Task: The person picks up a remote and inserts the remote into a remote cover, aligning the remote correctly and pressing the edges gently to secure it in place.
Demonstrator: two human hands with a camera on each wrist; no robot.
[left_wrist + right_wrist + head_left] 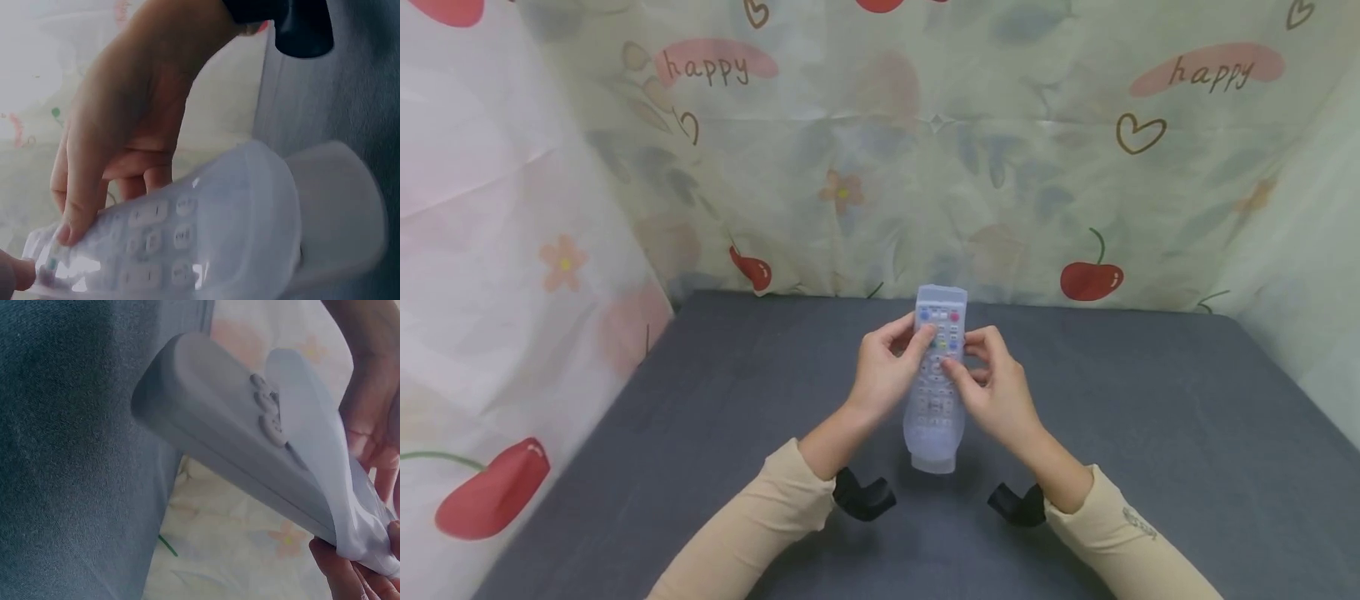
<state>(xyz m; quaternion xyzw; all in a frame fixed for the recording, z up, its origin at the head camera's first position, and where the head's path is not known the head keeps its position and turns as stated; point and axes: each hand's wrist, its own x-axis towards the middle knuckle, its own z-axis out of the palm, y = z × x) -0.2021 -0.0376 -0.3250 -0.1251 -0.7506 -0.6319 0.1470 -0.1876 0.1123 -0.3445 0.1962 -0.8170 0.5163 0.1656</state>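
A white remote control [937,383] in a translucent silicone cover is held above the dark grey table [1150,433], its far end pointing away from me. My left hand [886,367] grips its left side, thumb on the buttons near the top. My right hand [992,387] pinches the right side, thumb on the button face. In the left wrist view the thumb [75,206] presses on the covered remote control [206,237]. The right wrist view shows the remote control [250,437] from below, its bare near end sticking out of the cover, and fingertips [350,569] pinching the cover.
A cloth with cherries and "happy" lettering [925,150] hangs behind and on both sides of the table. Black wrist camera mounts [863,493] sit under both sleeves.
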